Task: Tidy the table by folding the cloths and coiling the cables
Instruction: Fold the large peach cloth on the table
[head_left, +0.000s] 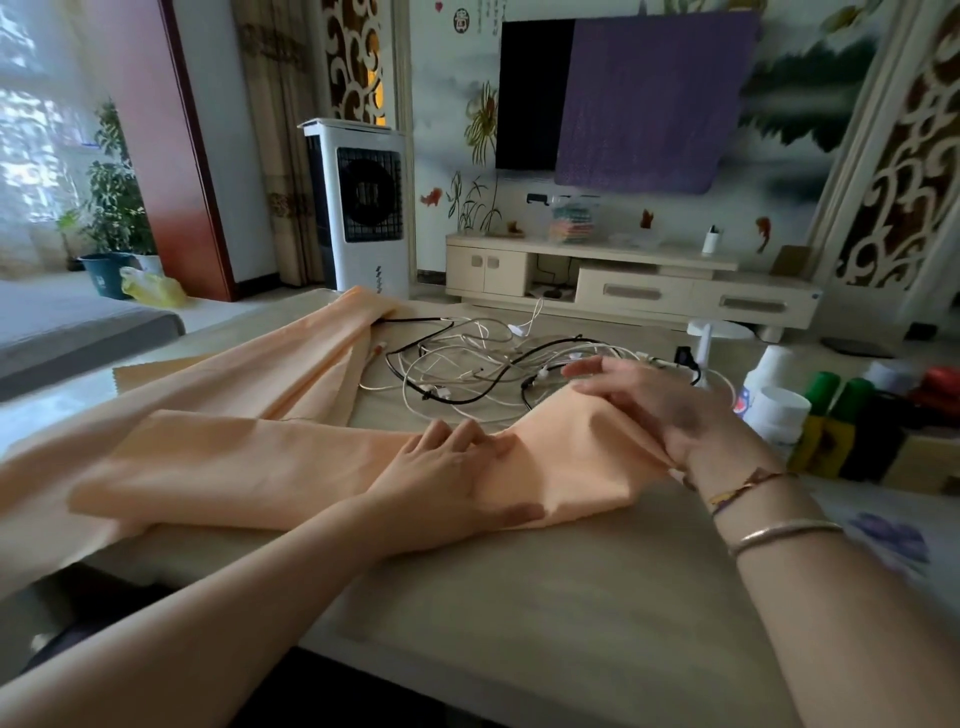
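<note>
1. Head view, the hands: the left hand (447, 467) lies flat on the peach cloth (249, 457), fingers spread and pressing it to the bench (545, 597). The right hand (660, 405) lifts the right end of the cloth. Its fingers are nearly straight on the outside, and the thumb is hidden behind the fabric, so it cannot be told for sure whether it pinches the cloth.

2. Head view, the cloth: it lies as a long folded band across the left and middle of the bench, and the far part runs toward the back edge. The left end seems to hang over the bench edge. If the right hand pulls too strongly, the band may slide and the layers may go out of line.

3. Head view, the cables (483, 358): the white and black cables lie tangled just behind the raised cloth end, close to the right hand. The fold may catch a loop and drag the tangle, or trap a cable inside the cloth.

4. Head view, the bottles (831, 415): they stand just beside the right forearm. A wide move of the elbow may knock them over.
</note>
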